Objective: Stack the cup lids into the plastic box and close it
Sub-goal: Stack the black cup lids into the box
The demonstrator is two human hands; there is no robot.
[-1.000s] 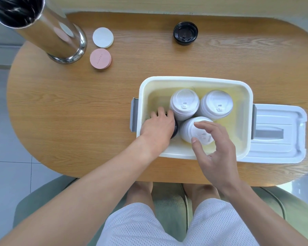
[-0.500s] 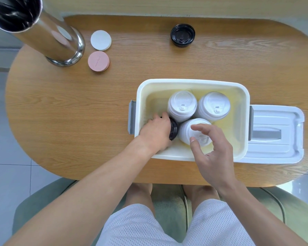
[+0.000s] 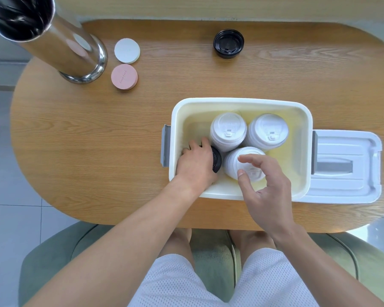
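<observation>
Now left hand (image 3: 195, 165) grips round black lid (image 3: 216, 159) — glossy plastic.

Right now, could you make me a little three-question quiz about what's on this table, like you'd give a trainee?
1. True or false: the box lid is already on the plastic box.
2. How many white lid stacks stand in the box? A) two B) three C) five
3. Fill in: the left hand covers a ____ lid in the box.

Key: 1 false, it lies beside the box; 2 B; 3 black.
</observation>
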